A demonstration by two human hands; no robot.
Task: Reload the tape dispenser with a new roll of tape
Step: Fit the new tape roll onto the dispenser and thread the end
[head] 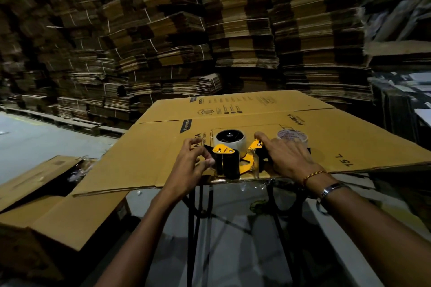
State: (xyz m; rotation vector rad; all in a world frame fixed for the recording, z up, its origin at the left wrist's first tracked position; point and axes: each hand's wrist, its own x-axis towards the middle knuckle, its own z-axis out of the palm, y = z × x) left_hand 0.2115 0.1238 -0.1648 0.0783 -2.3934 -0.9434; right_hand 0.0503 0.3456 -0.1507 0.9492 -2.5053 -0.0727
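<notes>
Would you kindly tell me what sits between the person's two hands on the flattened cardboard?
In the head view, the yellow-and-black tape dispenser, with a tape roll mounted, lies between the left hand and right hand.
</notes>
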